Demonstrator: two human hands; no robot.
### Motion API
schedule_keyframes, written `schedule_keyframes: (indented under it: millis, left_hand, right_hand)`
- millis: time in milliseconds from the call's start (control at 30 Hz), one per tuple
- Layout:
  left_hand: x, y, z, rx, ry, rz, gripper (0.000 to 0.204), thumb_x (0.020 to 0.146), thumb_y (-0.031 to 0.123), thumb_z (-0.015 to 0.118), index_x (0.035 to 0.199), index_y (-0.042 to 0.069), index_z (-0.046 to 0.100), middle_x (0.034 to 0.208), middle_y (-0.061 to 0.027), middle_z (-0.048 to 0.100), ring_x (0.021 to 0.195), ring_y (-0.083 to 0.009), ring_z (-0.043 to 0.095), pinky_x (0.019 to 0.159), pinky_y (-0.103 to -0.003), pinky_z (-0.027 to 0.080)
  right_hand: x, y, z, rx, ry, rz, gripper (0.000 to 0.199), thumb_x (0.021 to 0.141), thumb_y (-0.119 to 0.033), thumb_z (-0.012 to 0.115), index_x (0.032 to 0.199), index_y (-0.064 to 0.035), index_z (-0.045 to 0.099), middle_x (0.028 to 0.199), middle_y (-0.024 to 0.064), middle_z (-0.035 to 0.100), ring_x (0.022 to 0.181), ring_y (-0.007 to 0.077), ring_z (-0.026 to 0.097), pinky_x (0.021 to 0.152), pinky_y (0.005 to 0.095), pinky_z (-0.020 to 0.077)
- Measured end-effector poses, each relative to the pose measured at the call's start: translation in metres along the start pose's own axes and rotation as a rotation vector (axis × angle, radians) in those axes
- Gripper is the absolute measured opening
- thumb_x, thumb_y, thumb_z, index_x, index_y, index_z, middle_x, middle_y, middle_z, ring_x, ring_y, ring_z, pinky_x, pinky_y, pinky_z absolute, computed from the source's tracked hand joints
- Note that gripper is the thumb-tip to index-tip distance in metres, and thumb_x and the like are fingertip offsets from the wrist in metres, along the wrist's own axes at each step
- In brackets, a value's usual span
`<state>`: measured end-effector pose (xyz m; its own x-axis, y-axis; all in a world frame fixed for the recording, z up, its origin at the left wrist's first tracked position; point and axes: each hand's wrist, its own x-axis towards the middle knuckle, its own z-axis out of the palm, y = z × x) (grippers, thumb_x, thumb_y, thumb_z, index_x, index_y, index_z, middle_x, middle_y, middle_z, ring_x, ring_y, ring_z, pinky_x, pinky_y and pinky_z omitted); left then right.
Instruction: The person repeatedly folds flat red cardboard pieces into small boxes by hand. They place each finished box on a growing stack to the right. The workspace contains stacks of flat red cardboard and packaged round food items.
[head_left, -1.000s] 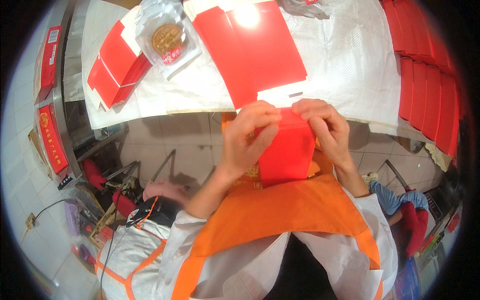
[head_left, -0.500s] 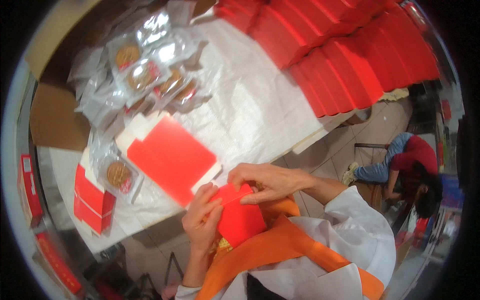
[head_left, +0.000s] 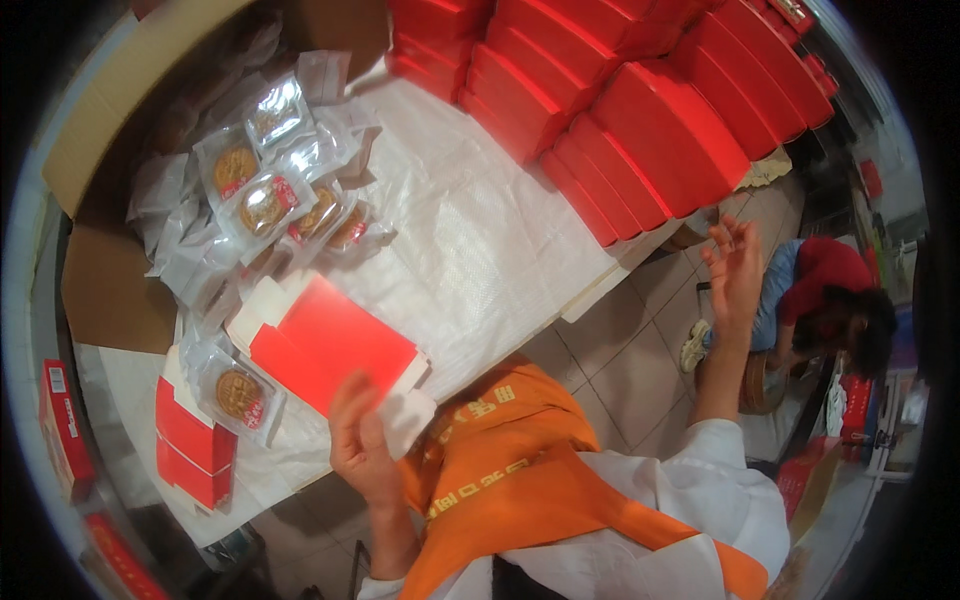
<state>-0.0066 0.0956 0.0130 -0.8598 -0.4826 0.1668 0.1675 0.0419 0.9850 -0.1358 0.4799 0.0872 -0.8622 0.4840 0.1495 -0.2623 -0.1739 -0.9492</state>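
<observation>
From my remote station I see the left hand (head_left: 365, 440), fingers released and loosely bent, over the near edge of the flat red carton (head_left: 335, 340) on the surface (head_left: 460, 215), left; contact I cannot tell. The right hand (head_left: 735, 265), fingers released, is raised at right, near the red boxes (head_left: 640, 150). Writing: yellow characters mark the orange apron (head_left: 510, 450); small red labels, the clear pouches (head_left: 268, 205).
</observation>
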Motion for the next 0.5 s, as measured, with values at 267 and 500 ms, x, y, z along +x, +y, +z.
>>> schedule_keyframes:
  millis: [267,500]
  left_hand:
    - [-0.003,-0.031,-0.054,0.48,0.312,-0.126,0.027,0.086,0.006,0.049,0.112,-0.002,0.052,0.127,-0.0144,0.042,0.118,-0.0232,0.04,0.1,-0.034,0.031]
    - [0.005,-0.066,-0.068,0.656,0.291,-0.179,0.066,0.082,0.021,0.057,0.131,-0.008,0.024,0.138,-0.0272,0.019,0.129,-0.0379,0.018,0.106,-0.042,0.017]
  right_hand:
    - [-0.103,0.103,0.105,-0.332,-0.656,0.039,0.021,0.089,-0.017,0.049,0.104,-0.0026,0.048,0.102,0.0105,0.054,0.093,0.0192,0.053,0.079,0.0323,0.0437]
    - [-0.207,0.151,0.203,-0.813,-1.494,-0.823,0.059,0.074,-0.027,0.063,0.124,-0.0024,0.042,0.131,0.0147,0.039,0.124,0.0288,0.034,0.103,0.0483,0.0209]
